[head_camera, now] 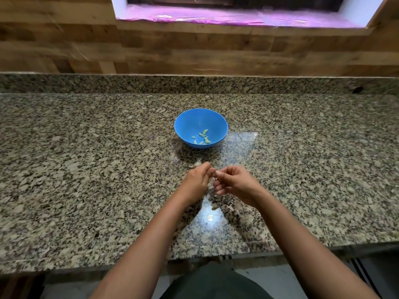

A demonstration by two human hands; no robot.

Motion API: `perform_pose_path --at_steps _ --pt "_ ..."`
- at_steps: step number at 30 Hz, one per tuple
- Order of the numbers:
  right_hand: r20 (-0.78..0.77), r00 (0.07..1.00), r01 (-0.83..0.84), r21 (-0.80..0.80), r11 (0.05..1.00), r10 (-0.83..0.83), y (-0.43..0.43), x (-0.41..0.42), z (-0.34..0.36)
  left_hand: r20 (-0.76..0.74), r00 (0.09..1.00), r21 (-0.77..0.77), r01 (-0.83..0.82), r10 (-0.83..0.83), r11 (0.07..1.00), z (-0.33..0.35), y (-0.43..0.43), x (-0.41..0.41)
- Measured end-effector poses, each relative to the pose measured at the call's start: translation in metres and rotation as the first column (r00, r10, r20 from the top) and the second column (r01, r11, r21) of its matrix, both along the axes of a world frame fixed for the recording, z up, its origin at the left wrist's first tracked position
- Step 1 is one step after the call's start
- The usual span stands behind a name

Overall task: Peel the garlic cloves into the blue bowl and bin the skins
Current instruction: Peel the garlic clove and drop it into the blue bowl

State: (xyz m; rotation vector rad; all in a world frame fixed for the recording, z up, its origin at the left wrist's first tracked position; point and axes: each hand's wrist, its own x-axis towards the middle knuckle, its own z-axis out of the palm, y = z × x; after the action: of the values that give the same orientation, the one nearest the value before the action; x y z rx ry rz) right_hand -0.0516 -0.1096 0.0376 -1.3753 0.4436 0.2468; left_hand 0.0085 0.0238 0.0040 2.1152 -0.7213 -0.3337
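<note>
A blue bowl stands on the speckled granite counter and holds several peeled garlic cloves. In front of it, my left hand and my right hand meet fingertip to fingertip, their fingers curled and pinching a small garlic clove that is almost wholly hidden between them. An unpeeled garlic piece lies on the counter just beyond my left hand. Pale bits of garlic skin lie on the counter under my wrists.
The granite counter runs left to right with a raised back ledge and a wood-patterned wall behind. A window sill sits above. The counter's front edge is close to my body. No bin is in view.
</note>
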Motion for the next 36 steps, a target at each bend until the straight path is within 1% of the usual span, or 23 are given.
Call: perform_pose_path --at_steps 4,7,8,10,12,13,14,16,17,18,20,22,24,25,26,27,28,30,31,32,33,34,36 --pt "0.043 0.999 -0.010 -0.111 0.994 0.015 0.003 0.003 0.006 -0.097 0.995 -0.034 0.000 -0.003 0.999 0.002 -0.002 -0.001" --pt "0.066 0.997 0.049 -0.278 0.959 -0.032 0.012 0.004 0.002 -0.326 0.945 -0.211 -0.082 0.009 0.974 0.002 -0.006 -0.001" --pt "0.089 0.995 0.071 -0.382 0.921 -0.040 0.015 0.004 -0.001 -0.413 0.911 -0.254 -0.127 0.011 0.959 0.003 -0.007 -0.001" --pt "0.162 0.987 0.095 -0.629 0.771 0.010 0.019 0.002 -0.006 -0.531 0.847 -0.290 -0.191 0.009 0.938 0.007 -0.010 -0.001" --pt "0.185 0.980 0.095 -0.753 0.651 0.070 0.021 0.002 -0.008 -0.534 0.845 -0.272 -0.188 0.015 0.944 0.007 -0.011 -0.001" --pt "0.172 0.983 0.090 -0.734 0.674 0.057 0.020 0.002 -0.008 -0.499 0.866 -0.252 -0.176 0.028 0.952 0.005 -0.010 -0.002" --pt "0.142 0.990 0.086 -0.630 0.772 0.005 0.018 0.002 -0.008 -0.457 0.888 -0.234 -0.166 0.042 0.958 0.003 -0.009 -0.003" --pt "0.036 0.996 0.091 -0.247 0.965 -0.085 0.017 0.002 -0.005 -0.386 0.921 -0.205 -0.144 0.055 0.968 -0.002 -0.007 -0.004" --pt "-0.005 0.994 0.110 -0.090 0.990 -0.111 0.017 0.001 -0.003 -0.358 0.932 -0.193 -0.131 0.054 0.972 -0.004 -0.006 -0.003" --pt "-0.030 0.991 0.131 -0.016 0.991 -0.132 0.016 0.002 -0.003 -0.338 0.940 -0.193 -0.123 0.052 0.973 -0.004 -0.006 -0.003" --pt "-0.009 0.989 0.150 -0.042 0.988 -0.150 0.016 0.003 -0.005 -0.356 0.932 -0.227 -0.152 0.063 0.962 -0.002 -0.008 -0.003" --pt "0.086 0.990 0.131 -0.342 0.931 -0.108 0.018 0.003 -0.008 -0.430 0.898 -0.219 -0.204 0.094 0.954 0.002 -0.013 -0.001" --pt "0.164 0.986 0.110 -0.685 0.720 0.006 0.019 0.002 -0.010 -0.570 0.815 -0.202 -0.267 0.108 0.942 0.006 -0.018 -0.001" --pt "0.188 0.981 0.112 -0.761 0.639 0.051 0.020 0.002 -0.011 -0.629 0.770 -0.197 -0.290 0.106 0.936 0.007 -0.020 -0.003" --pt "0.194 0.979 0.111 -0.777 0.619 0.068 0.020 0.001 -0.013 -0.642 0.759 -0.188 -0.296 0.111 0.936 0.008 -0.020 -0.005" --pt "0.177 0.983 0.100 -0.739 0.666 0.048 0.019 0.002 -0.014 -0.590 0.797 -0.170 -0.278 0.128 0.946 0.006 -0.019 -0.006" --pt "0.125 0.992 0.082 -0.628 0.774 -0.004 0.017 0.003 -0.013 -0.491 0.859 -0.147 -0.243 0.143 0.959 0.003 -0.018 -0.007" --pt "-0.024 0.996 0.080 -0.224 0.971 -0.087 0.013 0.003 -0.009 -0.278 0.950 -0.102 -0.179 0.145 0.978 -0.001 -0.013 -0.009" --pt "-0.067 0.991 0.106 -0.103 0.989 -0.114 0.012 0.003 -0.008 -0.210 0.967 -0.083 -0.166 0.146 0.983 -0.002 -0.012 -0.009" --pt "-0.074 0.988 0.128 -0.110 0.986 -0.136 0.013 0.003 -0.008 -0.164 0.973 -0.064 -0.174 0.162 0.983 -0.002 -0.013 -0.008" --pt "-0.044 0.988 0.134 -0.225 0.965 -0.147 0.015 0.003 -0.010 -0.144 0.971 -0.043 -0.201 0.193 0.979 -0.003 -0.015 -0.008" --pt "0.002 0.990 0.126 -0.416 0.900 -0.138 0.017 0.002 -0.012 -0.152 0.961 -0.025 -0.239 0.233 0.971 -0.003 -0.018 -0.008" --pt "0.094 0.994 0.103 -0.731 0.674 -0.050 0.022 0.001 -0.016 -0.215 0.925 -0.008 -0.322 0.313 0.947 -0.005 -0.022 -0.007"
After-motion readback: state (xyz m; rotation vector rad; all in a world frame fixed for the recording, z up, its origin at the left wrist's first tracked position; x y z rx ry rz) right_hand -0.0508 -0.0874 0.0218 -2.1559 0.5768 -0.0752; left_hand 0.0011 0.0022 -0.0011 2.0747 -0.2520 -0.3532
